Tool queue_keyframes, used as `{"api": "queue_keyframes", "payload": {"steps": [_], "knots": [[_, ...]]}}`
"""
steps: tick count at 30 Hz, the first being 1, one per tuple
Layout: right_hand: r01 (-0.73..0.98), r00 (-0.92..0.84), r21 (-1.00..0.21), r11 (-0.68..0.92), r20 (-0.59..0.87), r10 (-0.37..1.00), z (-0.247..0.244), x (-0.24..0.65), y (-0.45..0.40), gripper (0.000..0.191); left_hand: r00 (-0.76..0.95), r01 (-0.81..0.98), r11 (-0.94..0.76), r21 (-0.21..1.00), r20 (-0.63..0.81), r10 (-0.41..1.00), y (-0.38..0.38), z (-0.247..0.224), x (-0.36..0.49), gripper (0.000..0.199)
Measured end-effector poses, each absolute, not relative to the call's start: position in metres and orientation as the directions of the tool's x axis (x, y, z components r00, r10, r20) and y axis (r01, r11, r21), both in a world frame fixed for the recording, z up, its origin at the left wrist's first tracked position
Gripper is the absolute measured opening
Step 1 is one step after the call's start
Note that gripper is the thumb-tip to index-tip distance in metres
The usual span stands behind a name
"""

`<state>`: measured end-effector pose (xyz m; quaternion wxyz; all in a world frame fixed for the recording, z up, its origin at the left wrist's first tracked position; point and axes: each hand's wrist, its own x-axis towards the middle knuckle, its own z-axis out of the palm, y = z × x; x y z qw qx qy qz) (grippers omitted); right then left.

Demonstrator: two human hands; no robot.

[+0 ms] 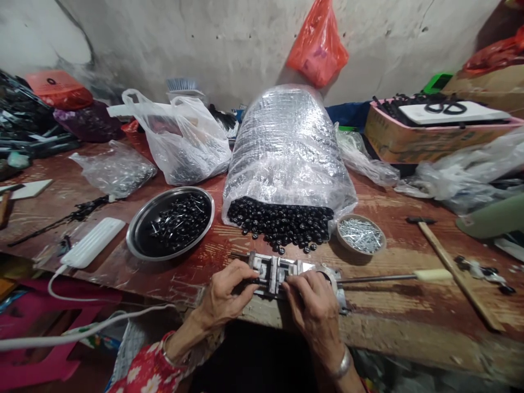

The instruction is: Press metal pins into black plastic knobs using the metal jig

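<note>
A small metal vise point(273, 273) sits at the table's front edge. My left hand point(230, 289) is at its left side, thumb and forefinger pinched around something small and dark that I cannot make out. On the vise's right side, my right hand point(314, 305) has its fingers curled and pressed together; what they hold, if anything, is hidden. Behind the vise, small black round plastic parts point(282, 221) spill from a large clear plastic bag point(286, 147). A bowl of metal screws or pins point(360, 236) stands to the right. At left, a steel dish point(133, 248) holds black parts with metal pins in them.
A rod with a pale handle point(433, 275) extends right from the vise. Beyond it lies a hammer point(454, 267). A white power strip point(94, 243) with its cable is at left. Plastic bags point(184, 147) and a cardboard box point(409, 139) stand along the back.
</note>
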<state>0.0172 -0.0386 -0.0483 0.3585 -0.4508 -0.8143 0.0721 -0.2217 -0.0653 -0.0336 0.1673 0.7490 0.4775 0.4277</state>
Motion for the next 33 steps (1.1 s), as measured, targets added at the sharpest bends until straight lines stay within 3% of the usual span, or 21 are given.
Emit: {"api": "queue_keyframes", "payload": {"steps": [4, 12, 21, 27, 33], "knots": [[0.673, -0.337, -0.457, 0.581, 0.51, 0.792, -0.049, 0.017, -0.038, 0.006, 0.15, 0.527, -0.479, 0.702, 0.479, 0.865, -0.065, -0.033, -0.222, 0.017], [0.665, -0.33, -0.464, 0.585, 0.521, 0.788, -0.05, 0.019, -0.039, 0.006, 0.145, 0.603, -0.463, 0.65, 0.481, 0.865, -0.062, -0.035, -0.215, 0.016], [0.683, -0.325, -0.439, 0.583, 0.533, 0.781, -0.049, 0.015, -0.039, 0.007, 0.136, 0.784, -0.355, 0.508, 0.418, 0.898, -0.063, -0.034, -0.202, 0.021], [0.705, -0.322, -0.416, 0.575, 0.534, 0.782, -0.052, 0.015, -0.04, 0.012, 0.1, 0.75, -0.32, 0.579, 0.379, 0.92, -0.062, -0.036, -0.204, 0.024], [0.697, -0.337, -0.421, 0.58, 0.522, 0.784, -0.05, 0.016, -0.037, 0.011, 0.134, 0.698, -0.342, 0.629, 0.354, 0.926, -0.058, -0.033, -0.208, 0.013]]}}
